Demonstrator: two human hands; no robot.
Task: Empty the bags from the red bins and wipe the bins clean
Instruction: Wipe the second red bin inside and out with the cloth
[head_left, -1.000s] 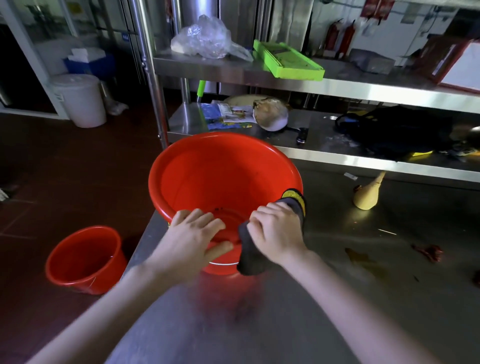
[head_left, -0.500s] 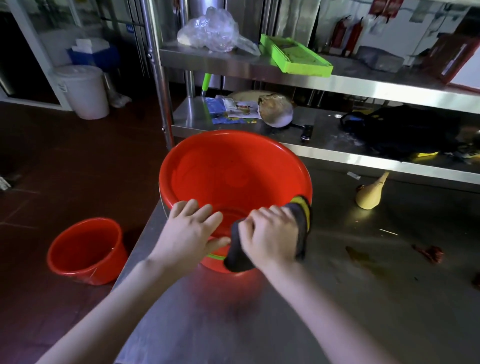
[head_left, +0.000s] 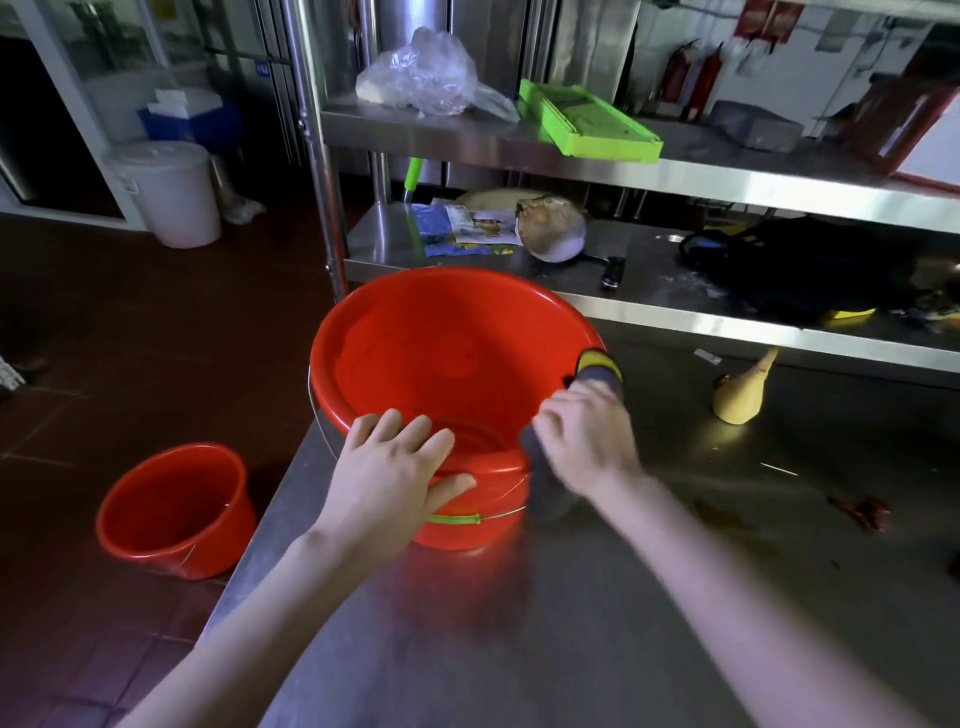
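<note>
Cleaning is shown at a steel table (head_left: 571, 649), where a red bin (head_left: 441, 353) is stood upright near the table's left edge, its open mouth turned upward and its axis roughly vertical. The near rim is gripped by the left hand (head_left: 395, 467): four fingers are hooked over the rim into the bin and the thumb is pressed against the outer wall, just above the wire handle (head_left: 467, 518), which hangs against the near side. A dark grey cloth (head_left: 597, 374) with a yellow edge is clutched in the right hand (head_left: 582, 441), whose fingers are curled round it; the cloth is laid over the rim on the bin's right side, with one end trailed down the outer wall toward the table. The right hand is blurred. A second red bin (head_left: 171, 509) is seen upright on the tiled floor to the left, below the table. A clear plastic bag (head_left: 421, 78) and a green tray (head_left: 587, 122) are kept on the shelf (head_left: 727, 176) behind.
</note>
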